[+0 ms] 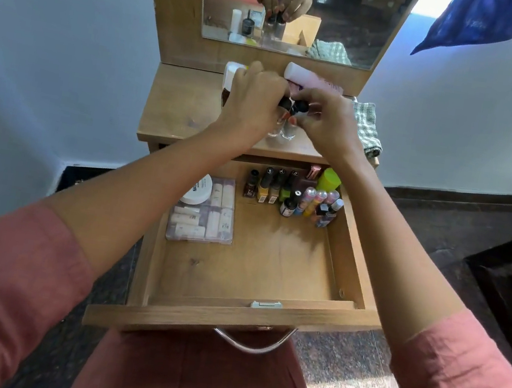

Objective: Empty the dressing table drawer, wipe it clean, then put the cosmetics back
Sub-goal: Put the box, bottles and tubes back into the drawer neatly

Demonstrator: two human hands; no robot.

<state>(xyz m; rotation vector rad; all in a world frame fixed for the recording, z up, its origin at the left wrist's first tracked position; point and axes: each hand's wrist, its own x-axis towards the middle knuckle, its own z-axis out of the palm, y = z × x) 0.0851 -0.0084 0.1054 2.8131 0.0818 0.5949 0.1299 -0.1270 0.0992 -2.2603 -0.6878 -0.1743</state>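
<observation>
My sleeves (3, 272) sit nearest, then the open drawer (228, 322) at 6 o'clock. Polishes (269, 186) are lined up at its 1 o'clock corner. At 12, left hand (254, 104) and right hand (325, 121) each have a grip pinching a black cap of the clear bottles (282, 129) standing on the desk (178, 105). Probably restocking: lift straight, keep upright, set down beside the polishes without knocking the row.

Your head-worn camera looks forward and steeply down from close above the open light-wood drawer (271, 262), facing the brown wooden tabletop (178, 105) and the wood-framed rectangular mirror (357, 16) beyond; the wide lens curves the edges.
</observation>
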